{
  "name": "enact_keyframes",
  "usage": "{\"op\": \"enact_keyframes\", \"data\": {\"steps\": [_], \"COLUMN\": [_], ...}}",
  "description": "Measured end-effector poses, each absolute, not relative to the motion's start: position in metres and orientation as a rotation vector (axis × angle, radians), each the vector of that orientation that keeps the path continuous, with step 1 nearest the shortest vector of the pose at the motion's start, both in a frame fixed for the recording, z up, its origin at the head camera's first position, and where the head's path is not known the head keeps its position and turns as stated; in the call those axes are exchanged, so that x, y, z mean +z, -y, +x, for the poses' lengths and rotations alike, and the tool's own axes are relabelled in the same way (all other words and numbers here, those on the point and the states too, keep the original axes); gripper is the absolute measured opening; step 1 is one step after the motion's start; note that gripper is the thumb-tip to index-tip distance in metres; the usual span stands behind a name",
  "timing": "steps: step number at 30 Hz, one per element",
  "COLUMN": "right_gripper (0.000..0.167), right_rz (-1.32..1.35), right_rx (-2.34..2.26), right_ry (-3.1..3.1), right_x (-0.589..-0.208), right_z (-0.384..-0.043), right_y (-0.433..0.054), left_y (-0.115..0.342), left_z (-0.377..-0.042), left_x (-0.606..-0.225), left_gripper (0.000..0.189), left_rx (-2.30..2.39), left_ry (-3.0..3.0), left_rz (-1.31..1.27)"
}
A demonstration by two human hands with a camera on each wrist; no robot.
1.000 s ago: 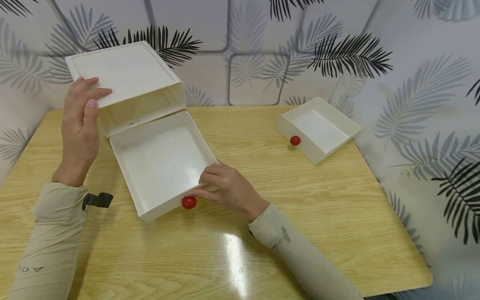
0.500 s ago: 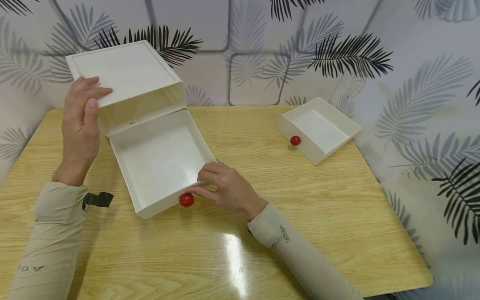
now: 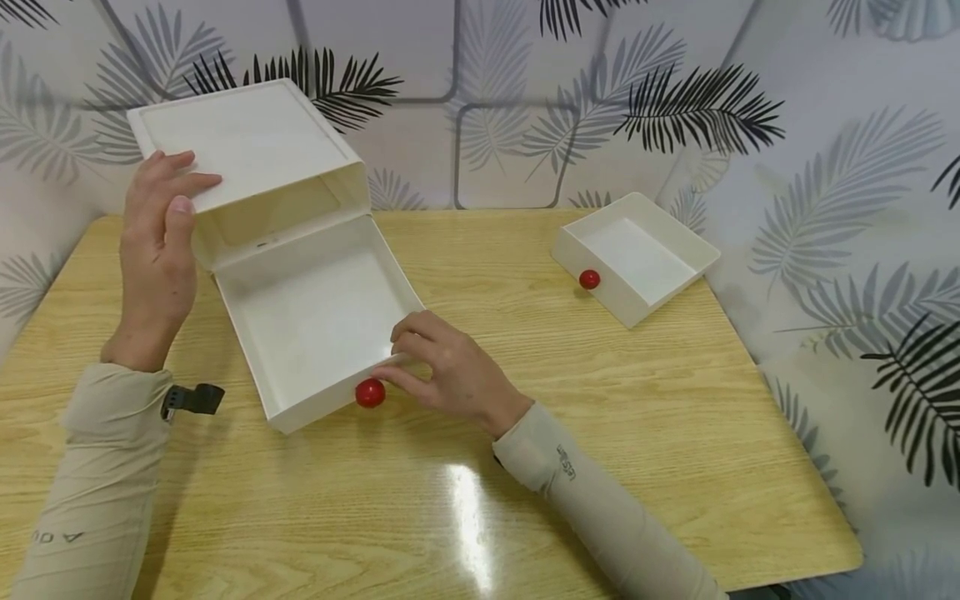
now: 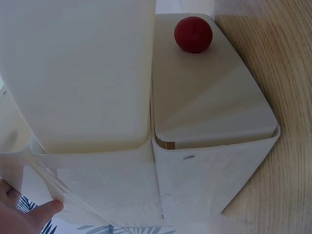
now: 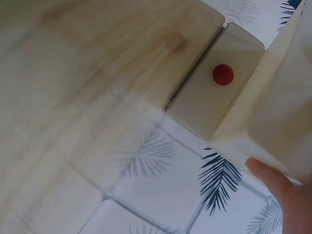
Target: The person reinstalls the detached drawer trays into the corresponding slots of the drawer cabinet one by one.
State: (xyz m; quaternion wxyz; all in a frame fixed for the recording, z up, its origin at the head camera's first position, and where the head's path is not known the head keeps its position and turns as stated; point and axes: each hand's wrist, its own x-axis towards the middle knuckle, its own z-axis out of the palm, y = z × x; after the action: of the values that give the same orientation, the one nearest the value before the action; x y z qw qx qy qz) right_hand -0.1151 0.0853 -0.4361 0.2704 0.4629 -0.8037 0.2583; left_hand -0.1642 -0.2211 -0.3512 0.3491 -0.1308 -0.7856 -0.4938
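Observation:
A white drawer unit [image 3: 247,129] stands at the back left of the table. My left hand [image 3: 161,258] rests at its upper left corner, with straight fingers on top and the thumb by the front edge. A white drawer [image 3: 318,407] with a red knob [image 3: 370,392] sticks far out of it, nothing inside. My right hand [image 3: 459,371] pinches that drawer's front rim beside the knob, thumb outside and fingers curled over the edge. Above it the unit's top slot is bare. Beneath, a lower drawer [image 4: 204,92] with its own red knob sits inside the unit, shown in both wrist views.
Another white drawer [image 3: 637,258] with a red knob lies apart at the back right of the wooden table [image 3: 600,467]. Behind the table rises a leaf-patterned wall [image 3: 510,75].
The pulled-out drawer has slid slightly back toward the unit, and my right hand has moved with it. My left hand keeps its place on the unit.

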Motion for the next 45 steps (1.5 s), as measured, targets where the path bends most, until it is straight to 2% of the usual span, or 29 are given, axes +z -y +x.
{"op": "enact_keyframes", "data": {"steps": [23, 35, 45], "right_gripper": [0.03, 0.046, 0.035], "right_rz": [1.123, 0.971, 0.914], "right_rx": [0.813, 0.917, 0.945], "right_ry": [2.267, 2.384, 2.448], "right_x": [-0.4374, -0.4372, -0.4366], "right_z": [-0.1168, -0.1164, -0.1144], "right_y": [-0.0839, -0.0842, -0.0862], "left_y": [0.221, 0.2218, 0.2237], "left_z": [-0.1613, -0.1626, -0.1669], "left_x": [-0.3518, -0.3526, -0.3549], "left_gripper": [0.045, 0.045, 0.045], "left_rx": [-1.292, -1.275, -1.266], "left_ry": [2.031, 2.041, 2.043], "left_rz": [-0.338, -0.336, -0.337]}}
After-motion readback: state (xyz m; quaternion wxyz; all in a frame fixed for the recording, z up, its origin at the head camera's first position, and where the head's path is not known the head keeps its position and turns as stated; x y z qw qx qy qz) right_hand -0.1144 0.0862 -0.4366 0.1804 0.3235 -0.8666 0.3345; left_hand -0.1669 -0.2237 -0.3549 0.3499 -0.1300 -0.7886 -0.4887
